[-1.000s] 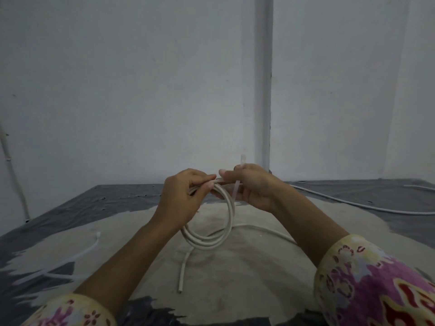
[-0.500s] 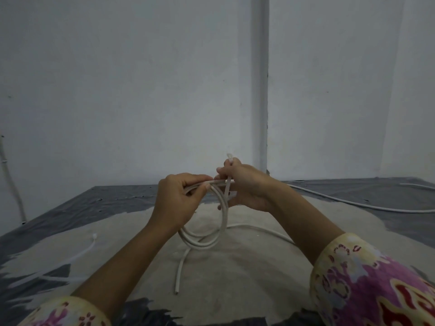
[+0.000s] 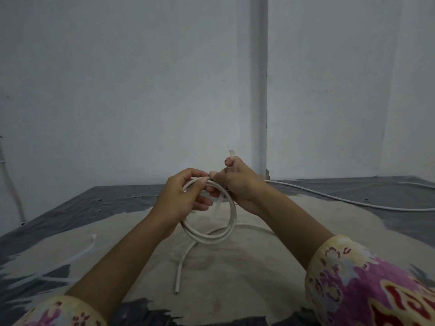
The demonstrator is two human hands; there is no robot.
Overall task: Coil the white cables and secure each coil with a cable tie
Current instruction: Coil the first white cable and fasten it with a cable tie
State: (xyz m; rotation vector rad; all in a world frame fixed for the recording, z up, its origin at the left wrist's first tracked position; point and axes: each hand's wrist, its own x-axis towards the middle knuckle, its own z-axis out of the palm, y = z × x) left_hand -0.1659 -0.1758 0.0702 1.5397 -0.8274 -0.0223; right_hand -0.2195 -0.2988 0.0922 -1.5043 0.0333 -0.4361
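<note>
While the left hand (image 3: 186, 196) pinches the top of the coil (image 3: 209, 222) and the right hand (image 3: 237, 184) grips the tie (image 3: 231, 154) threaded upright through it, both are held above the mat (image 3: 235, 290), in the middle. If either pinch slackens, the loops may spring apart before the tie locks.

Bare white walls (image 3: 117, 90) – dim light – grey sheet (image 3: 70, 208) over the floor.
</note>
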